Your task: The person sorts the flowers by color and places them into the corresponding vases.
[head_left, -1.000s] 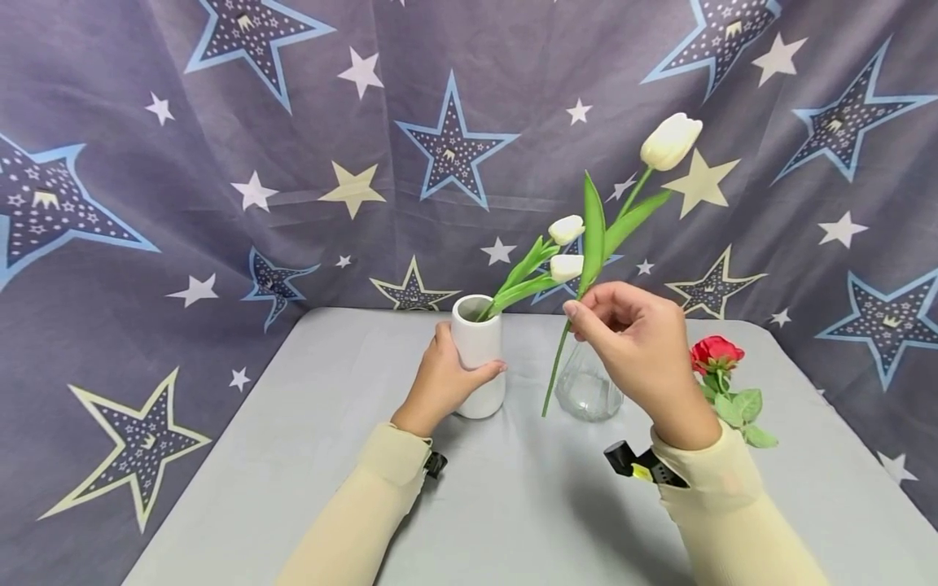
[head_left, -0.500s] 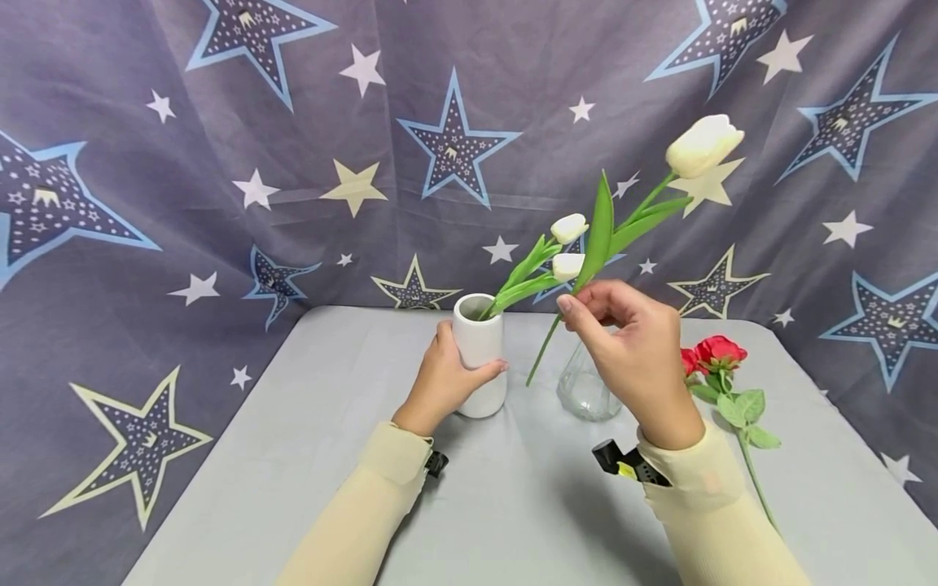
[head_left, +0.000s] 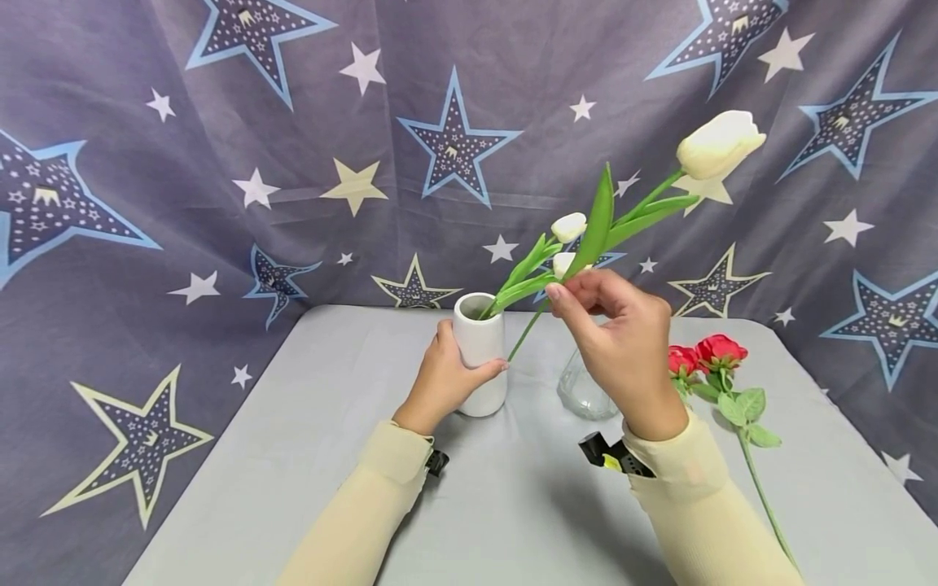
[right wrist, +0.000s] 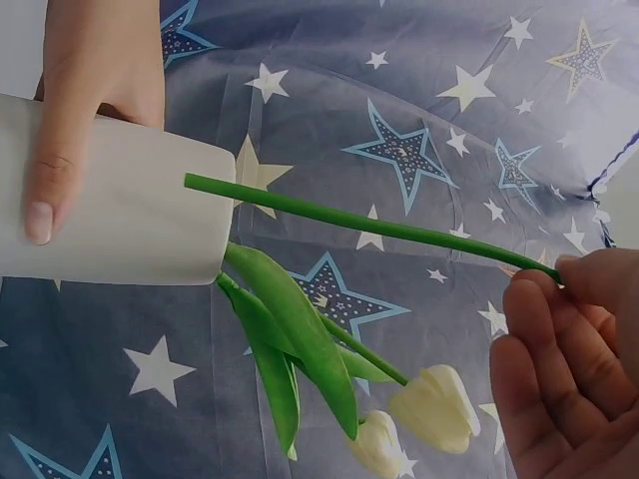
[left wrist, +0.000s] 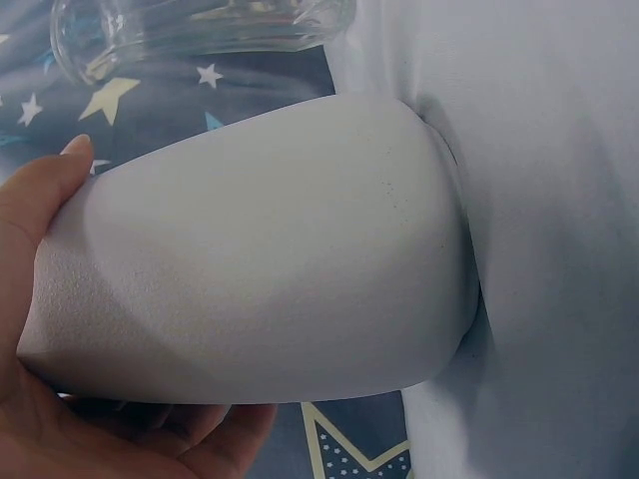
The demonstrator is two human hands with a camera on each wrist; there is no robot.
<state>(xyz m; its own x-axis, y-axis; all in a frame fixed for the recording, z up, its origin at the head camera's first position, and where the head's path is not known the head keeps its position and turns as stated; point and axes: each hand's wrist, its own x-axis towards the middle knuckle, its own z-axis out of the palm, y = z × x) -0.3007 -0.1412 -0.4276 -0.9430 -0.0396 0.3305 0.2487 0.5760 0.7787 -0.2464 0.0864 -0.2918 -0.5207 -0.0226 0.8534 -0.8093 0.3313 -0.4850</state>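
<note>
My left hand grips a white vase upright on the table, thumb across its front. Two white tulips with green leaves stand in the vase and lean right. Between thumb and fingertips my right hand pinches the stem of another white tulip. That tulip tilts, its bloom up to the right and its bare stem end down by the vase's right side. In the right wrist view the stem end overlaps the vase wall, below the mouth.
A clear glass vase stands behind my right hand, partly hidden by it. Red roses with leafy stems lie on the grey table at the right. A star-patterned curtain hangs around the back and sides.
My right hand has moved left with the tulip, which now tilts more, its stem end coming up close to the white vase. More of the roses shows. The left hand stays on the vase.
</note>
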